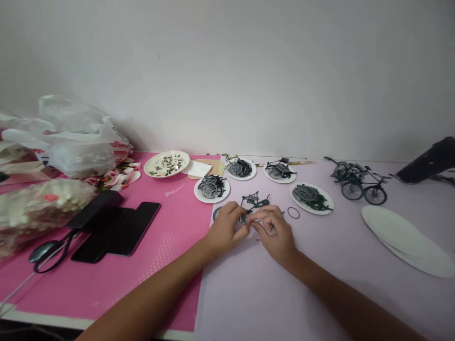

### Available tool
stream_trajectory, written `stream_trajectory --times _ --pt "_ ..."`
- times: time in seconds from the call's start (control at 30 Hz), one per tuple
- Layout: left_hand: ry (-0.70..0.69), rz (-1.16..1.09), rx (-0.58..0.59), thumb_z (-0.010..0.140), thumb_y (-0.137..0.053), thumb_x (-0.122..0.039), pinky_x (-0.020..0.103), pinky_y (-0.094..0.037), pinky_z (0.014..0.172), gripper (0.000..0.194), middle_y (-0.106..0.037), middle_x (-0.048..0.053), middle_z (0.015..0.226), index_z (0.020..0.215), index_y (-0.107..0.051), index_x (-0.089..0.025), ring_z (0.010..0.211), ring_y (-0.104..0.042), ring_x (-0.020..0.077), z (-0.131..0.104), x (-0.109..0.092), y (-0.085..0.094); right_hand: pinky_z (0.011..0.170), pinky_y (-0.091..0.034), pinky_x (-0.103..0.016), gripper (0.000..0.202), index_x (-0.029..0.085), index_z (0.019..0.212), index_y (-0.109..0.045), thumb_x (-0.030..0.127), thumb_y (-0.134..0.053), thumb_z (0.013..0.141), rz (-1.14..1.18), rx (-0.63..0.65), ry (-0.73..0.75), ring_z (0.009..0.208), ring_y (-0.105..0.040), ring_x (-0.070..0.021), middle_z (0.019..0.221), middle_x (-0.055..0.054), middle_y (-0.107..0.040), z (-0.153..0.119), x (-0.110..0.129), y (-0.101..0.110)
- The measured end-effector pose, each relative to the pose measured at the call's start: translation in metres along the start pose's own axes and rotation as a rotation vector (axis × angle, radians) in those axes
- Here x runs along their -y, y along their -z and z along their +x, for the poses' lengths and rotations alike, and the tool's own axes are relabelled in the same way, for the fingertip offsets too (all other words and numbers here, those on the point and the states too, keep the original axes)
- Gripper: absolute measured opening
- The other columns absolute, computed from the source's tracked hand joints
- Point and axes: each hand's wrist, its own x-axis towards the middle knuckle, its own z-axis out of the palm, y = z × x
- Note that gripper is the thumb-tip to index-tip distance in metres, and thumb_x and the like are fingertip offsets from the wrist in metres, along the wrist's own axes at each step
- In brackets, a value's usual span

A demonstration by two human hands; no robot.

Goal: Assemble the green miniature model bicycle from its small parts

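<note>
My left hand (227,230) and my right hand (276,233) meet over the pale lilac sheet, fingertips pinched close together. A small dark green toy bicycle part (243,218) shows at my left fingertips. What my right fingertips pinch is too small to make out. Just beyond them lies a green toy bicycle frame (256,202). One toy wheel (216,213) is partly hidden by my left hand. A thin black ring (293,212) rests to the right of my right hand.
Paper plates of wheels and frame parts (227,194) (331,211) stand behind the hands. Assembled toy bicycles (362,184) and blank white plates (398,232) are at right. Phones (134,229), a plate of small pieces (151,171) and plastic bags (81,147) occupy the left.
</note>
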Motion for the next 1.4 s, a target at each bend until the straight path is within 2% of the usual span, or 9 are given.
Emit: stream_trajectory --times 0.23,0.33,0.43,0.57,0.7,0.87,1.03,1.2,1.4 --pt "-0.021 -0.090 0.023 0.106 -0.042 -0.044 0.038 -0.049 0.083 0.033 -0.061 0.009 0.092 0.097 -0.062 -0.019 0.090 -0.059 0.0237 0.000 0.002 0.003 0.069 -0.056 -0.038 0.044 0.028 0.077 -0.035 0.004 -0.067 0.094 -0.019 0.000 0.057 0.084 -0.062 -0.0218 0.098 -0.002 -0.082 -0.002 0.004 0.004" --pt "-0.033 -0.137 0.001 0.108 -0.036 -0.050 0.037 -0.048 0.080 0.042 -0.061 0.009 0.090 0.093 -0.060 -0.019 0.086 -0.058 0.0228 -0.002 0.001 0.006 0.074 -0.055 -0.041 0.041 0.028 0.080 -0.036 0.020 -0.072 0.097 -0.013 -0.041 0.052 0.089 -0.063 -0.0234 0.103 -0.005 -0.081 -0.002 0.004 0.007" --pt "-0.023 -0.205 -0.025 0.108 -0.028 -0.056 0.037 -0.046 0.078 0.052 -0.061 0.008 0.086 0.086 -0.057 -0.019 0.081 -0.057 0.0217 -0.003 0.002 0.007 0.081 -0.054 -0.044 0.045 0.028 0.082 -0.037 0.038 -0.079 0.094 -0.051 -0.083 0.030 0.097 -0.062 -0.0267 0.106 -0.007 -0.079 -0.002 -0.001 0.008" --pt "0.096 -0.320 -0.108 0.108 -0.021 -0.060 0.038 -0.045 0.076 0.061 -0.061 0.007 0.082 0.080 -0.057 -0.020 0.075 -0.055 0.0204 -0.004 0.005 0.006 0.090 -0.053 -0.050 0.050 0.029 0.084 -0.036 0.045 -0.083 0.088 -0.045 -0.047 -0.007 0.114 -0.061 -0.0322 0.103 -0.007 -0.080 -0.003 -0.009 0.008" --pt "0.175 -0.436 -0.108 0.105 -0.023 -0.066 0.037 -0.044 0.071 0.062 -0.060 0.005 0.074 0.079 -0.057 -0.020 0.069 -0.052 0.0195 -0.003 0.005 0.006 0.090 -0.056 -0.051 0.049 0.029 0.084 -0.036 0.034 -0.084 0.088 -0.014 0.023 -0.061 0.114 -0.063 -0.0316 0.101 -0.006 -0.080 -0.005 -0.012 0.003" --pt "0.182 -0.482 -0.012 0.099 -0.016 -0.075 0.035 -0.038 0.060 0.074 -0.052 0.005 0.065 0.070 -0.057 -0.021 0.062 -0.047 0.0195 -0.003 0.001 0.007 0.080 -0.059 -0.043 0.040 0.028 0.080 -0.037 0.013 -0.070 0.094 0.059 -0.005 -0.100 0.097 -0.069 -0.0257 0.085 -0.003 -0.074 -0.008 -0.014 0.000" --pt "0.164 -0.517 0.037 0.098 -0.009 -0.078 0.036 -0.039 0.061 0.081 -0.056 0.007 0.067 0.069 -0.059 -0.021 0.062 -0.048 0.0202 -0.005 -0.002 -0.001 0.074 -0.059 -0.039 0.039 0.027 0.078 -0.037 0.015 -0.069 0.095 0.115 -0.023 -0.173 0.089 -0.069 -0.0231 0.085 -0.002 -0.068 -0.011 -0.019 0.001" --pt "0.220 -0.600 -0.056 0.102 -0.007 -0.072 0.036 -0.039 0.065 0.081 -0.058 0.007 0.066 0.071 -0.061 -0.020 0.063 -0.049 0.0199 -0.014 0.000 -0.015 0.075 -0.059 -0.039 0.039 0.027 0.076 -0.037 0.013 -0.068 0.095 0.072 -0.004 -0.176 0.089 -0.068 -0.0234 0.086 -0.003 -0.070 -0.014 -0.020 0.003" --pt "0.206 -0.648 -0.102 0.099 -0.014 -0.077 0.038 -0.041 0.066 0.077 -0.060 0.008 0.065 0.071 -0.061 -0.022 0.062 -0.051 0.0211 -0.020 -0.003 -0.020 0.079 -0.058 -0.047 0.039 0.029 0.078 -0.039 0.015 -0.072 0.093 -0.057 -0.026 -0.114 0.099 -0.066 -0.0293 0.082 -0.003 -0.077 -0.012 -0.021 0.005"
